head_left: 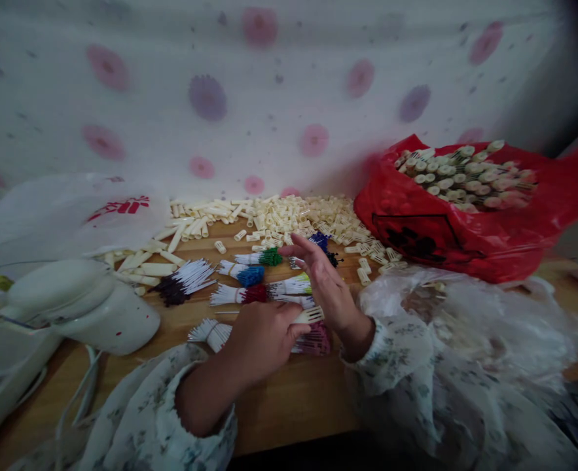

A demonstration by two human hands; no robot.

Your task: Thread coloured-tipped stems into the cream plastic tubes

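In the head view, the left hand (265, 329) pinches a slotted cream tube (311, 316) over the pink-tipped bundle (315, 341) on the table (289, 412); the right hand (325, 282), fingers extended and loose, is just beside the tube, near the dark-blue-tipped bundle (322, 242).

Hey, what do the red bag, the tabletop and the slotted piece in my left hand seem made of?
Red bag: probably thin, glossy plastic, given its creases and highlights. Tabletop: smooth wood or lookalike laminate, by its brown streaks. Slotted piece: likely matte plastic, by its even cream colour.
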